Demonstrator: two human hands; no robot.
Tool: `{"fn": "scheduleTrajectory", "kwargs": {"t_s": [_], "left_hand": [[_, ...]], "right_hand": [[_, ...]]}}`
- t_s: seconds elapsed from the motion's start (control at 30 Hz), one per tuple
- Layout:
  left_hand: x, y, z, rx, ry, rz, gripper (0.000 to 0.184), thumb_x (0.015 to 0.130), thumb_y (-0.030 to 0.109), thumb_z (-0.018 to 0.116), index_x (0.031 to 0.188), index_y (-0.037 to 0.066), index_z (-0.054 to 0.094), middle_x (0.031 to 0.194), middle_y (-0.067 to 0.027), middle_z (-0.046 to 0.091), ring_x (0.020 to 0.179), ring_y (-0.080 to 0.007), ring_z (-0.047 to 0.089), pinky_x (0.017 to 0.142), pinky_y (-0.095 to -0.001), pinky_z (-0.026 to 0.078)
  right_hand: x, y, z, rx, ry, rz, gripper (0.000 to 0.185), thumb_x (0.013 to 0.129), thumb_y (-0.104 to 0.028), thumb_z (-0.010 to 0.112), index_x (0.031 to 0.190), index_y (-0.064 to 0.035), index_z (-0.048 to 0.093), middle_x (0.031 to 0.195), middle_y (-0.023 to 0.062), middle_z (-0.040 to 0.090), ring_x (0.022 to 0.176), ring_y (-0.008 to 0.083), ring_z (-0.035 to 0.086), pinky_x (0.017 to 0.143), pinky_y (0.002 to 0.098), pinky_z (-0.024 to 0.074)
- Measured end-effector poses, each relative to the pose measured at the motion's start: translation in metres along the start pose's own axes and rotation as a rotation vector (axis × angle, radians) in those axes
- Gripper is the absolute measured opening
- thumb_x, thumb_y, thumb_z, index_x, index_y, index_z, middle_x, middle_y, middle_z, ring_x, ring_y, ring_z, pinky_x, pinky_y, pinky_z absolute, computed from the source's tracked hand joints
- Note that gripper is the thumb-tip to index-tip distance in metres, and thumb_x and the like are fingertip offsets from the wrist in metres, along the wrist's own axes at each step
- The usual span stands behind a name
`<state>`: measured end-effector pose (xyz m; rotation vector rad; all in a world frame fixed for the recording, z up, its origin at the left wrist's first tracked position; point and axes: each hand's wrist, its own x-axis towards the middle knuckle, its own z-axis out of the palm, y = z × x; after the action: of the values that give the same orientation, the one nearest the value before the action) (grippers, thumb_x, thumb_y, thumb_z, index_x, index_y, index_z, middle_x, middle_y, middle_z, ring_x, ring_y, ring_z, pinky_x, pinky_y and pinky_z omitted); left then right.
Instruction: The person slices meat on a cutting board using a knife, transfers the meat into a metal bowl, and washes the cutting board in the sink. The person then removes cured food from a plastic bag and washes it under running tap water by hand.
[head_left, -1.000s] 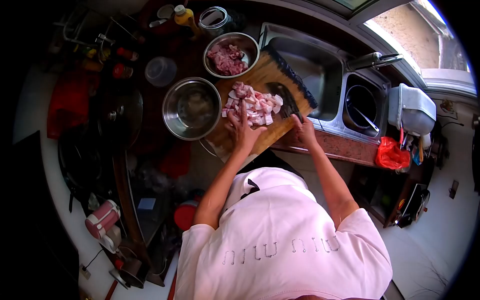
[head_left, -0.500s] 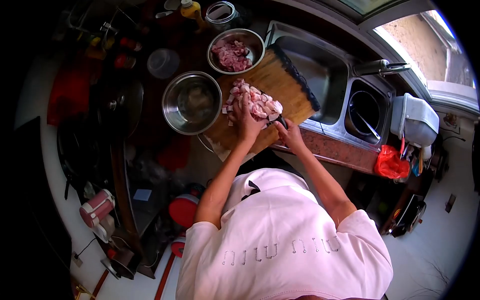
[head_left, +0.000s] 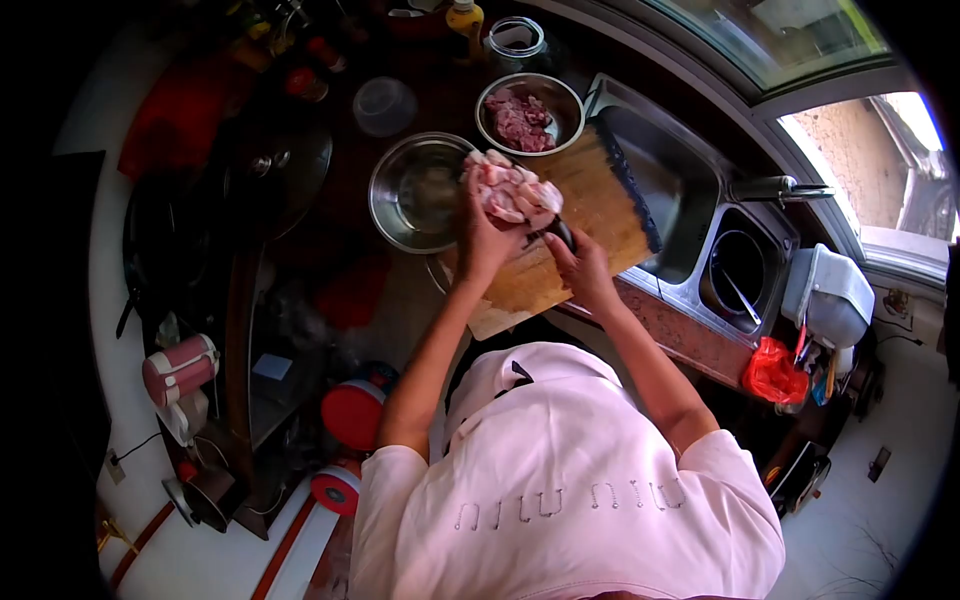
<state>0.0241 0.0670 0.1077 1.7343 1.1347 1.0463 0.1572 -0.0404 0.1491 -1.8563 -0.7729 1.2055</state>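
A heap of pale pink, fatty meat chunks (head_left: pixel 512 188) is lifted off the wooden cutting board (head_left: pixel 602 190), near the right rim of a steel bowl (head_left: pixel 386 218). My left hand (head_left: pixel 487 243) is cupped against the near left side of the heap, its fingers partly hidden by the meat. My right hand (head_left: pixel 583 268) grips the black handle of a knife (head_left: pixel 562 236). The blade is mostly hidden beneath the meat. What lies inside the steel bowl is hard to make out.
A second steel bowl (head_left: pixel 568 100) with darker red meat stands beyond the board. The sink (head_left: pixel 690 225) is to the right, with a dark pot (head_left: pixel 735 265) in its smaller basin. A clear plastic tub (head_left: pixel 384 106), glass jar (head_left: pixel 516 38) and yellow bottle (head_left: pixel 464 20) stand at the back.
The meat heap has come up off the board, carried between my left hand and the knife toward the steel bowl. My view has shifted, too.
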Motion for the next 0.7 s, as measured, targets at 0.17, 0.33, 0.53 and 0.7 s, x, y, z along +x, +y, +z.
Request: {"fn": "scheduleTrajectory", "kwargs": {"t_s": [0.17,0.33,0.53,0.7], "left_hand": [[0.009,-0.062,-0.046,0.272,0.108,0.071,0.093,0.069,0.010,0.077,0.144,0.001,0.022,0.128,-0.0207,0.049,0.119,-0.0339,0.049,0.098,-0.0380,0.041],[-0.013,-0.085,-0.060,0.341,0.003,-0.057,0.065,0.076,0.001,0.064,0.136,0.001,0.039,0.125,-0.0207,0.050,0.118,-0.0367,0.049,0.098,-0.0383,0.041],[-0.037,-0.046,-0.059,0.331,0.150,-0.084,0.047,0.079,0.002,0.062,0.124,0.004,0.050,0.118,-0.0188,0.049,0.112,-0.0379,0.047,0.096,-0.0425,0.040],[-0.070,-0.019,-0.042,0.429,0.060,0.057,0.043,0.079,0.007,0.065,0.119,0.006,0.052,0.114,-0.0170,0.049,0.107,-0.0362,0.048,0.092,-0.0433,0.040]], "right_hand": [[0.031,-0.013,0.057,-0.290,-0.018,-0.324,0.030,0.090,-0.030,0.060,0.087,-0.0013,0.053,0.063,0.0140,0.057,0.051,0.0278,0.057,0.047,0.0400,0.0443],[0.028,-0.026,0.064,-0.527,0.140,-0.538,0.027,0.087,-0.026,0.062,0.087,-0.0008,0.053,0.072,0.0262,0.058,0.067,0.0469,0.054,0.057,0.0485,0.0438],[0.009,0.003,-0.002,-0.628,0.228,-0.447,0.023,0.083,-0.026,0.066,0.090,-0.0071,0.055,0.078,0.0210,0.061,0.073,0.0418,0.059,0.059,0.0475,0.0442],[0.025,0.030,-0.036,-0.931,0.290,-0.499,0.022,0.082,-0.027,0.066,0.091,-0.0100,0.056,0.077,0.0154,0.060,0.069,0.0376,0.059,0.057,0.0455,0.0453]]}}
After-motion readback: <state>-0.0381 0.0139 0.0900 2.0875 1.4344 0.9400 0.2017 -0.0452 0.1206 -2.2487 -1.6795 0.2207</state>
